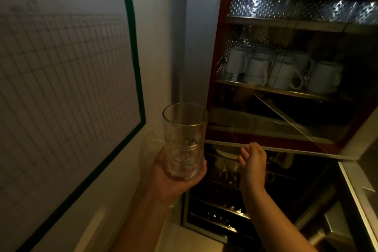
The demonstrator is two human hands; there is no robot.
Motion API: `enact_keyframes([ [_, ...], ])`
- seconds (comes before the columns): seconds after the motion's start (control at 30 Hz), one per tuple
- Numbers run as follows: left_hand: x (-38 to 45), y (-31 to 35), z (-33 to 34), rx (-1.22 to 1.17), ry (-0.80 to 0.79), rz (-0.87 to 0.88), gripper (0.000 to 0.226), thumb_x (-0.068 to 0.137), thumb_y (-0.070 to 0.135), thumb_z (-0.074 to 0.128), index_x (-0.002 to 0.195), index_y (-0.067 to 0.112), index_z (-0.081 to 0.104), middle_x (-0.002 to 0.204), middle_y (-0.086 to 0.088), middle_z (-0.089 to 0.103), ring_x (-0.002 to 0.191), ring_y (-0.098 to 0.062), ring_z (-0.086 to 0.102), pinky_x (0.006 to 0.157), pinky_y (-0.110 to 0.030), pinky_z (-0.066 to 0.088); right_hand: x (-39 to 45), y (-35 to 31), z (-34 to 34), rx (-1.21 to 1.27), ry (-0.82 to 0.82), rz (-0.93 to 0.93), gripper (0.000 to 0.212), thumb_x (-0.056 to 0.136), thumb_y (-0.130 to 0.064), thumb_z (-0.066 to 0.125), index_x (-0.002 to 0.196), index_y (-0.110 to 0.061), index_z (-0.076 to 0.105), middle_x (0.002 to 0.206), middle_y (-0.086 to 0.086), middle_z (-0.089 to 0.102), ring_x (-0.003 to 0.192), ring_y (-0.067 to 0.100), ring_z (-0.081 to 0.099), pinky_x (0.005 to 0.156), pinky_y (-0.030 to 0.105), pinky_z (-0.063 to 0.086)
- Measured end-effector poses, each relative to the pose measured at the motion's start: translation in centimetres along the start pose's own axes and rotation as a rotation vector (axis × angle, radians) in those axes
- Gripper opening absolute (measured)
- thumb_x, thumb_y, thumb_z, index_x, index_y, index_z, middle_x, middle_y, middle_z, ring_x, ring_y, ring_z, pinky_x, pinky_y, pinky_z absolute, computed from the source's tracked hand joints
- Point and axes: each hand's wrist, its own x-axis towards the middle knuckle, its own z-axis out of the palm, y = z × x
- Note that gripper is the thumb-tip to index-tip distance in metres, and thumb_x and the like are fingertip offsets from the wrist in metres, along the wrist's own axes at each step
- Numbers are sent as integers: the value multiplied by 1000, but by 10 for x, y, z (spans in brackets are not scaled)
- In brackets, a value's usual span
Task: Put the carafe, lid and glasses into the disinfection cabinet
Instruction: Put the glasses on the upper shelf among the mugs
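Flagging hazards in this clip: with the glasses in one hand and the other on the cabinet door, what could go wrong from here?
1. The left hand alone holds the stacked glasses from below; the upper one could tip or slip off.
2. The right hand is at the glass door edge, close beside the glasses; swinging it might knock them.
3. The scene is dim, so judging free space beside the mugs looks hard.

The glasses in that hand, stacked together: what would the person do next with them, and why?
Probably swing the glass door further open with the right hand, which grips its edge. The left hand holds the stacked glasses just outside the cabinet, and the door, only partly open, seems to stand in their way. The shelf of white mugs looks full.
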Motion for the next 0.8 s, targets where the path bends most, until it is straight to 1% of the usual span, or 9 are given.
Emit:
enact_keyframes([
  [0.07,-2,-2,1,-16,17,10,57,77,43,58,101,-7,68,113,-23,62,100,-38,58,84,-50,49,-13,-23,14,-173,-96,-327,29,97,-24,46,125,-31,45,120,-12,51,119,9,48,89,21,41],
  [0.13,-5,-3,3,-26,31,23,57,77,44,58,101,-7,67,110,-25,63,100,-39,58,84,-50,46,-20,-53,35,-406,-274,-721,36,95,-16,49,128,-27,46,128,-10,49,122,4,44,97,24,39],
  [0.27,-9,-4,2,-40,38,35,55,77,43,59,98,-6,68,106,-27,64,96,-43,59,85,-52,44,-11,-114,96,-1051,-502,-1587,49,81,-2,45,129,-9,51,137,11,48,131,26,38,110,40,28],
  [0.33,-9,-5,1,-49,31,30,54,72,40,62,98,-7,68,108,-27,63,96,-44,59,86,-52,44,-7,-133,123,-1400,-604,-1798,57,81,-10,40,138,-8,42,147,13,37,139,31,24,114,43,11],
  [0.4,-9,-5,1,-46,34,33,53,69,38,62,90,-10,71,105,-27,64,95,-43,59,86,-52,44,-1,-141,145,-1763,-619,-1953,57,88,-21,37,144,-11,31,152,11,26,142,31,10,113,43,-3],
  [0.47,-8,-5,1,-38,38,38,51,68,36,62,84,-11,71,100,-26,66,92,-43,60,84,-51,46,5,-144,160,-2042,-561,-2049,54,93,-30,36,144,-13,30,153,11,25,143,31,7,113,47,-5],
  [0.5,-8,-4,1,-34,34,39,50,67,35,62,84,-11,71,100,-26,66,91,-42,60,84,-51,46,9,-146,165,-2121,-540,-2034,53,94,-31,36,144,-13,32,152,10,26,143,32,7,112,50,-6],
  [0.63,-7,-1,4,-14,-7,47,45,62,27,69,92,-7,71,105,-23,65,98,-38,59,84,-52,47,19,-150,170,-2166,-518,-1961,48,95,-30,37,141,-15,36,148,9,34,141,31,14,110,57,-5],
  [0.8,-5,3,7,-71,-31,29,53,72,37,63,111,2,63,115,-20,62,109,-34,55,84,-54,47,21,-147,165,-2108,-519,-2014,49,94,-30,37,141,-15,36,148,9,34,141,32,15,110,57,-6],
])
